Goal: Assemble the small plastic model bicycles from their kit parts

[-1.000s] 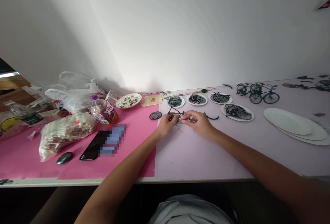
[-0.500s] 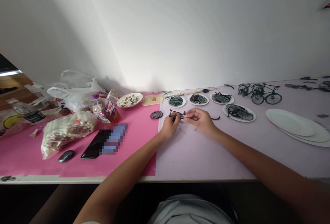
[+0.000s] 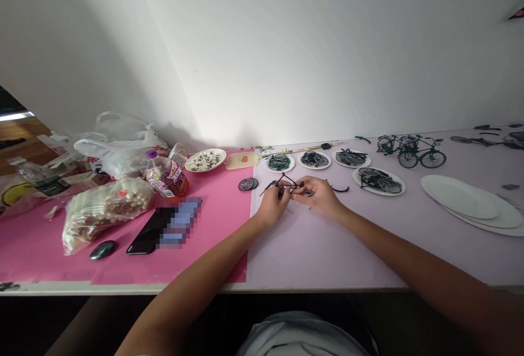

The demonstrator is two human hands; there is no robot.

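A small black model bicycle frame (image 3: 288, 184) is held just above the lilac table cover, tilted between my hands. My left hand (image 3: 271, 206) is closed around its left and lower part. At its right end, the fingers of my right hand (image 3: 322, 199) are pinched on it; any small part between the fingertips is hidden. Two spoked toy wheels (image 3: 247, 183) lie to the left of my left hand. A curved black piece (image 3: 340, 189) lies beyond my right hand, and tiny loose bits are partly covered by the hands.
Plates of green parts (image 3: 279, 162), black parts (image 3: 314, 159) and wheels (image 3: 379, 181) line the back. Assembled model bicycles (image 3: 421, 151) stand right, behind stacked white plates (image 3: 458, 197). Leftward are a phone (image 3: 147, 233), a dark oval object (image 3: 102, 250), a bottle (image 3: 167, 174) and a filled plastic bag (image 3: 106, 208).
The bicycle frame has been turned, and more of it now shows above my fingers. My right hand has moved slightly left and closer to my left hand.
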